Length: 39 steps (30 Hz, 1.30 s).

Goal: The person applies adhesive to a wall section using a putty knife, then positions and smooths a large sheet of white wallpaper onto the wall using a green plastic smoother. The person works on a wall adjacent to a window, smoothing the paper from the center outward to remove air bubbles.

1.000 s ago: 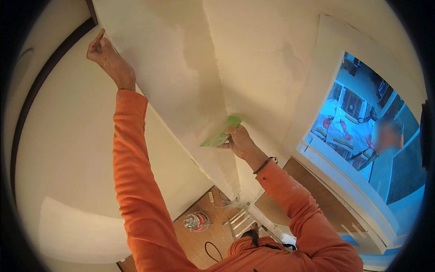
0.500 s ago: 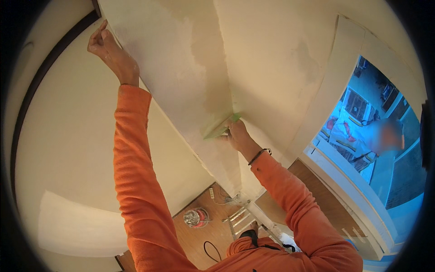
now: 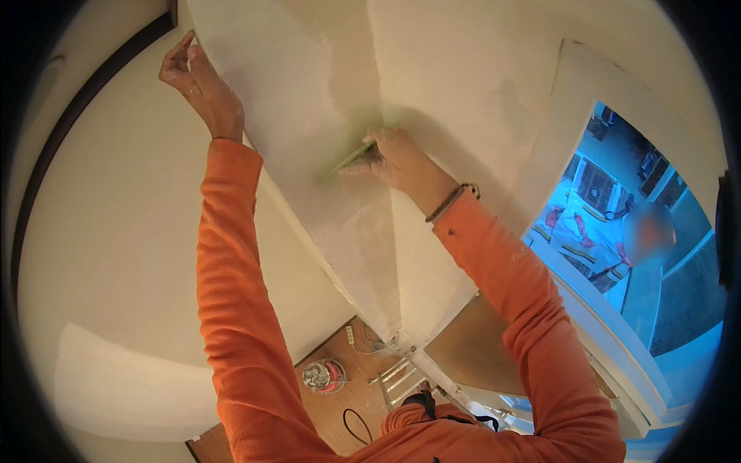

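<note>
Farther up the wall corner [image 3: 378,73] since the earlier frame: my right hand [image 3: 401,160] and the green putty spreader [image 3: 350,160] clamped between its thumb and fingers. Beyond and left of that grip stretches a patchily plastered panel [image 3: 285,116]; at its edge, up and left of the grip, my left hand [image 3: 202,85] has curled fingers, and I can't tell whether they pinch anything. Motion-blurred just left of the grip, the spreader slants, long axis running lower left to upper right. I judge it light, thin and springy, perhaps slick when wet, best held mid-back.
</note>
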Tool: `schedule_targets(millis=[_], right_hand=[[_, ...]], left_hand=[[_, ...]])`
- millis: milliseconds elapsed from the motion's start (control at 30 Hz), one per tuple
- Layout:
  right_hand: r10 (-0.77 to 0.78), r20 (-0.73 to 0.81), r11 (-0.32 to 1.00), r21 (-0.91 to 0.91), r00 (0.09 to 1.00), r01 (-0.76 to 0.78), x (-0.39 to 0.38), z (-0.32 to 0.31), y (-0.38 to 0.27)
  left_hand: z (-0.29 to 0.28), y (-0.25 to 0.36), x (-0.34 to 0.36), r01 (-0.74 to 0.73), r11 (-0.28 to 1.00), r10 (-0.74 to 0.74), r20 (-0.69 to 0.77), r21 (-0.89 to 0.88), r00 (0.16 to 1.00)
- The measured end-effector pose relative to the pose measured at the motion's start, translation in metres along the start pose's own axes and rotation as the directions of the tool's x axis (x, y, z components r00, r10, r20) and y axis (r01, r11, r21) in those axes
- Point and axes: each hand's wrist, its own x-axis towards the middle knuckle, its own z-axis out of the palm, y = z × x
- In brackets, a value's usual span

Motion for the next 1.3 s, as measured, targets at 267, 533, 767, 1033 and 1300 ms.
schedule_targets(millis=[267, 533, 767, 1033, 1300], right_hand=[[-0.076, 0.188, 0.994, -0.057, 0.979, 0.088, -0.003, 0.069, -0.082], [-0.071, 0.296, 0.971, -0.196, 0.953, 0.133, 0.037, 0.096, -0.129], [-0.107, 0.36, 0.982, -0.11, 0.927, 0.156, 0.023, 0.129, -0.171], [-0.14, 0.193, 0.978, -0.126, 0.971, 0.166, 0.029, 0.185, -0.219], [-0.244, 0.334, 0.959, -0.057, 0.91, 0.278, -0.008, 0.208, -0.229]], left_hand=[[-0.014, 0.0, 0.005, 0.024, 0.993, -0.022, -0.016, 0.12, 1.0], [-0.014, 0.002, 0.0, 0.014, 0.986, -0.017, 0.016, 0.164, 1.0], [-0.01, -0.002, -0.004, 0.01, 0.994, -0.012, 0.01, 0.113, 1.0], [-0.012, -0.01, -0.004, -0.035, 0.998, 0.034, 0.023, 0.061, 0.999], [-0.017, -0.005, -0.005, -0.048, 0.993, 0.046, 0.015, 0.109, 0.999]])
